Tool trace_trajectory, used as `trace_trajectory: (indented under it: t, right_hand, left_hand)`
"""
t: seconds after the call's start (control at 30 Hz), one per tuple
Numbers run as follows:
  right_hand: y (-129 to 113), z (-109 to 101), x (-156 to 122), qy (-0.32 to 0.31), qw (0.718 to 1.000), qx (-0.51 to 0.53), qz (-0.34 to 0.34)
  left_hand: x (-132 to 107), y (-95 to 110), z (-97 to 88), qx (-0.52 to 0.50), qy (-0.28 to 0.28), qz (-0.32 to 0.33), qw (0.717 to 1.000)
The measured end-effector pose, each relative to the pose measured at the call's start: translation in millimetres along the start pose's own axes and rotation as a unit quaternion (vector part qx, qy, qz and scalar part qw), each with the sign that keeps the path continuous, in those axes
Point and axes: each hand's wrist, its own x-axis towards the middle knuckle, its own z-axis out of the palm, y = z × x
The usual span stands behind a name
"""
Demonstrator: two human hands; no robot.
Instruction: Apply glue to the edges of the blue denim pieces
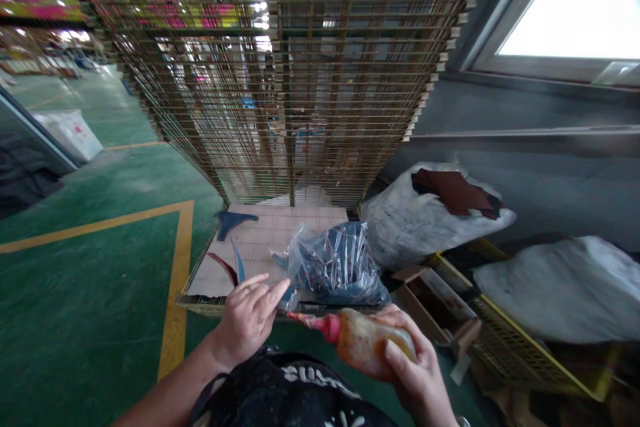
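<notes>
My right hand (pixel 415 360) is wrapped round a squeeze bottle (pixel 367 343) with cloudy, amber-stained sides. The bottle lies tilted, and its red nozzle points left, close to the fingers of my left hand (pixel 250 313). My left fingers are closed on a cut blue shoe-upper-like piece (pixel 239 263); a dark red-brown strip (pixel 223 267) also rises behind this hand, perhaps part of the same piece. Beyond my hands, a clear plastic bag (pixel 340 263) of blue pieces rests on the pale board (pixel 270 233). One loose blue piece (pixel 234 221) lies at the board's far left.
A tall wire rack (pixel 290 80) stands behind the board. At right are a white sack (pixel 405 213) with brown sheets on it, an open cardboard box (pixel 435 300), a yellow crate (pixel 530 353) and another white sack (pixel 565 287). A yellow floor line (pixel 175 307) runs at left.
</notes>
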Motion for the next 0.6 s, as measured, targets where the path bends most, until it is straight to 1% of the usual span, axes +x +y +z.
trace_trajectory:
  t: [0.13, 0.23, 0.37, 0.5, 0.53, 0.6]
  right_hand:
    - [5.2, 1.0, 8.6, 0.047, 0.998, -0.03, -0.003]
    - [8.3, 4.3, 10.3, 0.063, 0.998, -0.012, 0.008]
    - [6.4, 13.2, 7.3, 0.044, 0.997, 0.019, 0.052]
    - [6.0, 21.1, 4.2, -0.004, 0.995, 0.063, 0.08]
    - [6.8, 22.4, 4.0, -0.007, 0.994, 0.075, 0.083]
    - [9.5, 24.0, 4.8, 0.008, 0.991, 0.095, 0.089]
  left_hand:
    - [-1.2, -1.3, 0.8, 0.006, 0.005, 0.004, 1.0]
    - [-2.5, -2.2, 2.4, 0.0, 0.001, 0.01, 1.0]
    - [-2.2, -4.6, 3.0, 0.003, -0.002, 0.015, 1.0]
    - [-0.9, -8.3, 2.8, 0.008, -0.006, 0.018, 1.0]
    - [-0.7, -9.1, 3.0, 0.009, -0.006, 0.017, 1.0]
    - [-0.8, -10.5, 3.8, 0.01, -0.004, 0.012, 1.0]
